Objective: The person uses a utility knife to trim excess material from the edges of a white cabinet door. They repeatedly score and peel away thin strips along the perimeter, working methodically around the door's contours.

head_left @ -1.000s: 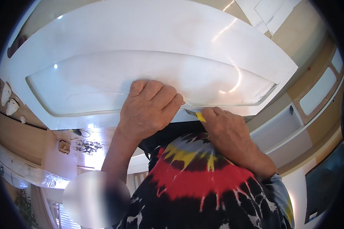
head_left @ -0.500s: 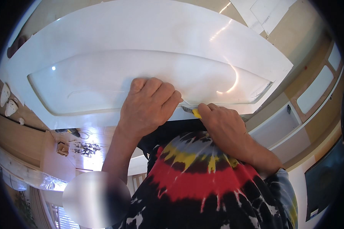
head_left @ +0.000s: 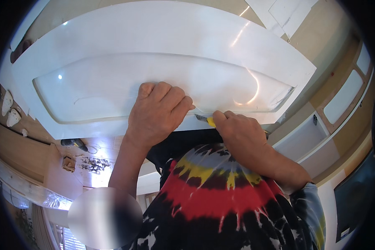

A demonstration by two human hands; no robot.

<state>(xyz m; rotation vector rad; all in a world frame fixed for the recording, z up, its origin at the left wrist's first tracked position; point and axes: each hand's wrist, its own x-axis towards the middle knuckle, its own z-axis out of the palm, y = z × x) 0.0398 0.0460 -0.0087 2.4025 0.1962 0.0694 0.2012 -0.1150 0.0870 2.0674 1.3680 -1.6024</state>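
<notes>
A glossy white door panel (head_left: 175, 29) with a sunken middle lies in front of me. My left hand (head_left: 156, 112) is closed in a fist over the panel's near groove. From its little-finger side a thin pale strip (head_left: 199, 111) runs down toward the groove; how the fingers grip it is hidden. My right hand (head_left: 241, 130) is wrapped around a yellow utility knife (head_left: 211, 121). The knife's blade is out and points left, over the near rim of the panel, close to the strip. Whether the blade touches the panel I cannot tell.
Below left, a power drill (head_left: 74, 143), a small cardboard box (head_left: 68, 163) and scattered dark bits (head_left: 95, 165) lie on the floor. White shoes (head_left: 7, 103) are at far left. Cabinet frames (head_left: 341, 104) stand at right, with a dark screen (head_left: 354, 196) beyond.
My left fist has shifted slightly left and up along the panel. The right hand with the knife has moved a little left. The strip between them now shows less clearly.
</notes>
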